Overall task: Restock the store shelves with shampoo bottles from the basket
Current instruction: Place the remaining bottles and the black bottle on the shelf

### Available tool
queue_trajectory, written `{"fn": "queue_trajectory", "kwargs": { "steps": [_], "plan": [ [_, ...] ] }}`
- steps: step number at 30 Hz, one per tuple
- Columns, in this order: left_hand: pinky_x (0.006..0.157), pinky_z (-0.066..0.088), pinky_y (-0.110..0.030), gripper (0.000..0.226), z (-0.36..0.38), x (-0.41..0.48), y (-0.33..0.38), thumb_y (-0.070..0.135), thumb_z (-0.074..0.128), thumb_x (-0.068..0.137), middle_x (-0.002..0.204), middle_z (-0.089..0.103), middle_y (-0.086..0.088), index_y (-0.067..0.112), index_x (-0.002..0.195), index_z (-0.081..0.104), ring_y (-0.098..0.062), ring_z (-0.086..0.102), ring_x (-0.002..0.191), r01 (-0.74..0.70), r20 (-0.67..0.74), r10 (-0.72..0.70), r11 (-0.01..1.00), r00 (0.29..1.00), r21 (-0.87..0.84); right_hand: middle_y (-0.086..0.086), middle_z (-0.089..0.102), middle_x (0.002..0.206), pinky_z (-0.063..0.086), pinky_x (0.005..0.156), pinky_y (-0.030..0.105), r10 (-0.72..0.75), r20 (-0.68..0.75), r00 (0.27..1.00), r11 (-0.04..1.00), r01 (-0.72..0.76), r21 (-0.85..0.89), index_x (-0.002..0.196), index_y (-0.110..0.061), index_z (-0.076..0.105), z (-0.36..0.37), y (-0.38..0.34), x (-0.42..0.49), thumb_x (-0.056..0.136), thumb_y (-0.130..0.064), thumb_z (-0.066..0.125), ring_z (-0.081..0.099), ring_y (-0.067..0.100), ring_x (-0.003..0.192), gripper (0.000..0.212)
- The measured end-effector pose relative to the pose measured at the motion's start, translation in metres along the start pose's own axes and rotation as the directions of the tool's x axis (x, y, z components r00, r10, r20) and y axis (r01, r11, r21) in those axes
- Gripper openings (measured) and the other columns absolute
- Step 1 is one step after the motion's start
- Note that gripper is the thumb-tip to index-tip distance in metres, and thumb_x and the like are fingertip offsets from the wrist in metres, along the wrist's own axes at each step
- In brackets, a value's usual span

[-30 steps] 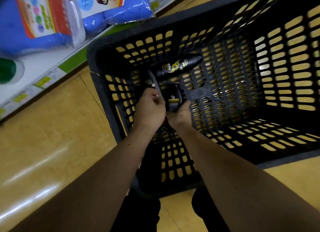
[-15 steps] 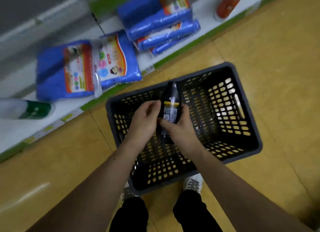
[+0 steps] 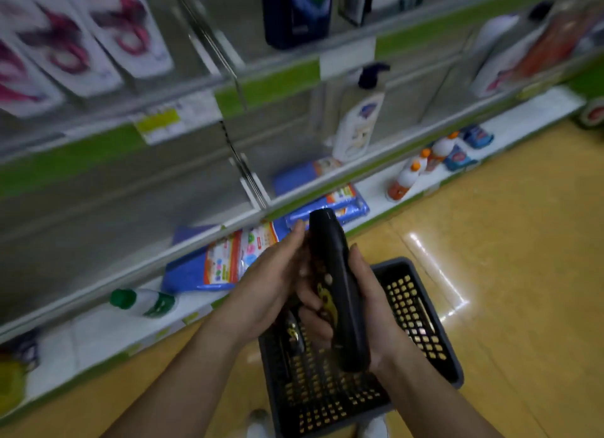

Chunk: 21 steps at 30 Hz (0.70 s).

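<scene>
right hand (image 3: 366, 310) fingers grip shampoo bottle (image 3: 340, 293) | left hand (image 3: 271, 287) fingers steady it | above basket (image 3: 425, 336) rim

No text can be read: the yellow print on the black plastic shampoo bottle (image 3: 340, 293) and the paper price tags (image 3: 176, 120) on the far-left shelf edge are blurred.

Black shampoo bottle (image 3: 336, 274) w/ yellow print; dark grey lattice basket (image 3: 425, 323); blue packs (image 3: 189, 274); green shelf edges (image 3: 268, 84).
</scene>
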State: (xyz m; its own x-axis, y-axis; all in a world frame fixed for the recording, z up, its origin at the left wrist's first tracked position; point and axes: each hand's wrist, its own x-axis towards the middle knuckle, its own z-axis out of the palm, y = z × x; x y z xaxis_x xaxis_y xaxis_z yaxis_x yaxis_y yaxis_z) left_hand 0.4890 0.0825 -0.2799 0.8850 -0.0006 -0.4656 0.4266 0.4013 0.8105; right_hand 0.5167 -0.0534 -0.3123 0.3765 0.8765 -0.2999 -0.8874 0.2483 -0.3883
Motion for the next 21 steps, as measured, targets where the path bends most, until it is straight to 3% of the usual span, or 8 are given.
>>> {"fn": "queue_trajectory", "kwargs": {
  "steps": [2, 4, 10, 13, 16, 21],
  "plan": [
    [0.036, 0.044, -0.020, 0.053, -0.003, -0.017, 0.028, 0.056, 0.056, 0.077, 0.055, 0.055, 0.006, 0.013, 0.105, 0.068, -0.014, 0.051, 0.038, -0.042, 0.005, 0.042, 0.999, 0.999, 0.007, 0.007, 0.049, 0.075, 0.045, 0.043, 0.024, 0.027, 0.155, 0.988, 0.999, -0.033, 0.038, 0.105, -0.007, 0.054, 0.027, -0.004, 0.007, 0.081, -0.069, 0.063, 0.052, 0.014, 0.047, 0.068],
    [0.031, 0.040, -0.018, 0.039, -0.010, -0.028, 0.050, 0.045, 0.061, 0.080, 0.055, 0.056, 0.008, 0.013, 0.101, 0.065, -0.009, 0.049, 0.035, -0.108, -0.010, 0.109, 0.992, 0.994, 0.069, 0.009, 0.050, 0.079, 0.046, 0.044, 0.024, 0.035, 0.204, 0.978, 0.999, -0.037, 0.009, 0.107, -0.007, 0.055, 0.050, -0.005, 0.016, 0.078, -0.074, 0.062, 0.054, 0.015, 0.050, 0.073],
    [0.032, 0.036, -0.020, 0.029, -0.044, -0.061, 0.100, 0.038, 0.068, 0.087, 0.064, 0.063, -0.011, 0.012, 0.099, 0.062, -0.019, 0.045, 0.030, -0.255, -0.099, 0.272, 0.954, 0.957, 0.157, 0.014, 0.061, 0.089, 0.048, 0.064, 0.034, 0.055, 0.138, 0.989, 0.988, -0.034, -0.152, 0.115, -0.008, 0.064, 0.109, -0.005, 0.037, 0.069, -0.084, 0.060, 0.062, 0.022, 0.069, 0.088],
    [0.028, 0.032, -0.018, 0.036, -0.052, -0.083, 0.124, 0.036, 0.071, 0.081, 0.072, 0.064, -0.010, 0.009, 0.103, 0.063, -0.016, 0.048, 0.034, -0.333, -0.169, 0.358, 0.929, 0.918, 0.159, 0.017, 0.063, 0.098, 0.054, 0.073, 0.037, 0.059, 0.145, 0.988, 0.972, -0.023, -0.234, 0.126, -0.008, 0.064, 0.142, -0.005, 0.043, 0.073, -0.083, 0.056, 0.064, 0.027, 0.078, 0.092],
    [0.030, 0.033, -0.017, 0.028, -0.055, -0.102, 0.147, 0.027, 0.074, 0.084, 0.076, 0.067, -0.003, 0.009, 0.103, 0.064, -0.012, 0.054, 0.045, -0.383, -0.257, 0.424, 0.903, 0.868, 0.195, 0.021, 0.064, 0.104, 0.056, 0.075, 0.038, 0.030, 0.135, 0.990, 0.955, 0.012, -0.296, 0.133, -0.005, 0.059, 0.172, -0.005, 0.048, 0.077, -0.079, 0.056, 0.067, 0.029, 0.082, 0.093],
    [0.050, 0.050, -0.021, 0.029, -0.065, -0.137, 0.174, 0.023, 0.079, 0.082, 0.087, 0.075, 0.000, 0.009, 0.104, 0.065, -0.011, 0.068, 0.070, -0.430, -0.376, 0.512, 0.857, 0.772, 0.284, 0.021, 0.068, 0.121, 0.054, 0.089, 0.044, -0.132, 0.060, 0.990, 0.838, 0.143, -0.526, 0.127, -0.017, 0.066, 0.207, 0.001, 0.055, 0.088, -0.063, 0.050, 0.067, 0.034, 0.103, 0.063]
  ]
}}
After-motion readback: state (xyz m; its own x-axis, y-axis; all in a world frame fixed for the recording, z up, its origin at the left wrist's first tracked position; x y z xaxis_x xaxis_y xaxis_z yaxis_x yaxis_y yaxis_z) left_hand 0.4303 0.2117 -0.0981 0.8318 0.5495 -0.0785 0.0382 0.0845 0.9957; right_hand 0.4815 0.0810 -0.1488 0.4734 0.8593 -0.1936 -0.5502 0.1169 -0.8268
